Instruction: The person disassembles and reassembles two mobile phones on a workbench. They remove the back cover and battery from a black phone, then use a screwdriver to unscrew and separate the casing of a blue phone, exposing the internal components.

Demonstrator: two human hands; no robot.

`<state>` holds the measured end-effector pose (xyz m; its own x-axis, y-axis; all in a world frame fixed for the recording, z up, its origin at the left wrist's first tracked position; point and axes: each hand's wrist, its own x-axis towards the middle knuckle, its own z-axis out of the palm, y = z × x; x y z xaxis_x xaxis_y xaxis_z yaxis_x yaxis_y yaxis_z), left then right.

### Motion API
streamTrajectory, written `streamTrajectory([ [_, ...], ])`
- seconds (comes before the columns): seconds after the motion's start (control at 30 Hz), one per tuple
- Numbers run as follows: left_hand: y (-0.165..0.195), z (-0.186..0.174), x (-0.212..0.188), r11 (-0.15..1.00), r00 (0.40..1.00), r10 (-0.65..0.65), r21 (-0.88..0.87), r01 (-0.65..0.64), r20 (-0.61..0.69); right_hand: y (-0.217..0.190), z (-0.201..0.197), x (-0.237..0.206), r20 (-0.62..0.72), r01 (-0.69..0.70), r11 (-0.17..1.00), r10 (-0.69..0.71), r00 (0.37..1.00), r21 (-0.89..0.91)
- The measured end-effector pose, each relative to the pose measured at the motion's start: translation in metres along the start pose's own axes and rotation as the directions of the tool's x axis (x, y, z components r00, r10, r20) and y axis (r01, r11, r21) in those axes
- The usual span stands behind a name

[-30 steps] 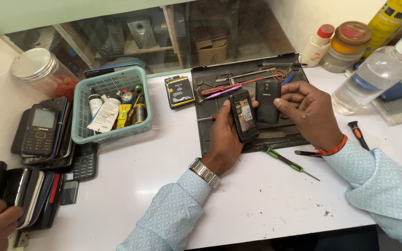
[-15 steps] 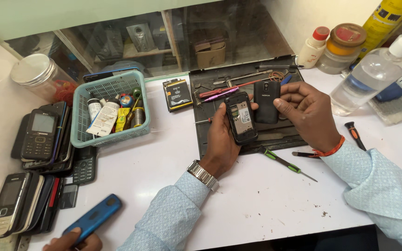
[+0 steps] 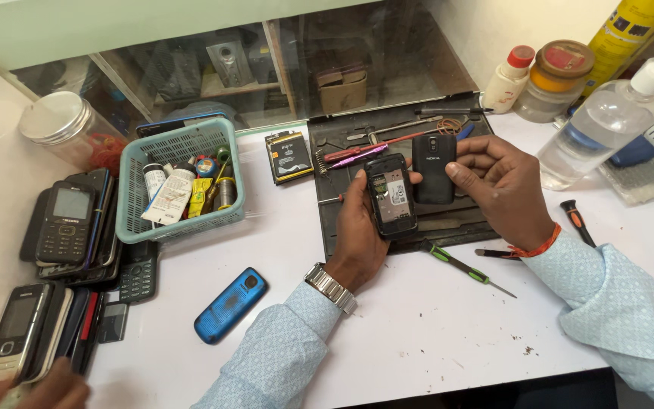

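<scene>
My left hand (image 3: 359,231) grips an opened black mobile phone (image 3: 391,195) with its back uncovered, showing the inner compartment. My right hand (image 3: 502,185) holds the phone's black back cover (image 3: 434,168) just to the right of it. Both are above a dark work mat (image 3: 342,220) on the white counter. A phone battery (image 3: 289,155) lies left of the mat. A green-handled screwdriver (image 3: 463,266) lies on the counter below my hands.
A teal basket (image 3: 136,220) of small bottles stands at left, with stacked phones (image 3: 70,223) beside it. A blue phone (image 3: 230,304) lies on the counter. Another person's hand (image 3: 35,390) is at bottom left. Bottles and jars (image 3: 562,72) stand at right.
The other person's hand set the blue phone down on the counter and drew back to the bottom-left corner. My hands stay over the mat with phone and cover.
</scene>
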<state>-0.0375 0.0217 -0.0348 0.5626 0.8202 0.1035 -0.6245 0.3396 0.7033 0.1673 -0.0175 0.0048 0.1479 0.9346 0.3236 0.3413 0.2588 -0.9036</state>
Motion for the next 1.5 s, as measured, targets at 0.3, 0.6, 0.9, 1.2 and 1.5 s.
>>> streamTrajectory([
  [0.3, -0.003, -0.002, -0.001, 0.999, 1.000, -0.024, -0.034, 0.023, -0.011, 0.002, 0.002, 0.000, -0.005, -0.039, 0.999, 0.039, 0.999, 0.016],
  [0.6, -0.006, -0.004, -0.001, 0.997, 0.999, -0.036, -0.068, 0.036, 0.003, 0.002, 0.003, 0.000, -0.004, -0.044, 0.998, 0.044, 0.999, 0.033],
  [0.9, -0.012, -0.010, 0.001, 0.997, 0.999, -0.031, -0.079, 0.028, -0.028, 0.006, 0.008, -0.002, -0.007, -0.007, 0.996, 0.008, 1.000, 0.087],
  [1.2, -0.010, -0.012, 0.001, 0.998, 0.998, 0.032, -0.044, -0.035, -0.060, -0.002, 0.009, -0.005, -0.030, -0.012, 0.999, 0.013, 0.999, 0.034],
  [1.5, -0.006, -0.005, -0.001, 0.999, 0.998, 0.036, -0.011, -0.037, -0.055, 0.009, 0.003, -0.002, 0.033, -0.069, 0.976, 0.064, 0.997, 0.205],
])
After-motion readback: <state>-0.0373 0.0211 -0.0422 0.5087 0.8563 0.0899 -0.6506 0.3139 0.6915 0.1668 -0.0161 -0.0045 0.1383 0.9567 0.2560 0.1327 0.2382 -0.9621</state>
